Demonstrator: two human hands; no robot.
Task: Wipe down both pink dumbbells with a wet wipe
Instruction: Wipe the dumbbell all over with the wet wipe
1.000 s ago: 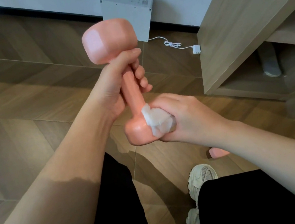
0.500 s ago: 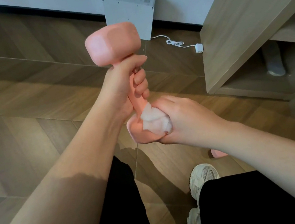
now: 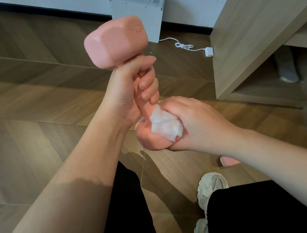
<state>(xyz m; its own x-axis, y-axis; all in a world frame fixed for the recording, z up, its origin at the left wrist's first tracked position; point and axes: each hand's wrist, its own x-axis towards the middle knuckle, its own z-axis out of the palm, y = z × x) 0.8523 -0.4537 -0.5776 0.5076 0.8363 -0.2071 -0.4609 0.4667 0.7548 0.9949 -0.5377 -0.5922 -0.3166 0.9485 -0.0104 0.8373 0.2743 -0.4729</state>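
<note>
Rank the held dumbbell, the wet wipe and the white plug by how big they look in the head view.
Largest: dumbbell.
Then: wet wipe.
Smallest: plug, though it lies farther from the camera, which shrinks it.

Hex-ended matte dumbbell (image 3: 114, 41): uniform salmon pink. Crumpled wet wipe (image 3: 165, 126) at its 5 o'clock end: white. Plank wood floor (image 3: 25, 118): mid-brown, herringbone pattern. Chunky mesh sneaker (image 3: 212, 186), 5 o'clock: off-white. Fabric trousers (image 3: 257, 211): plain black.
</note>
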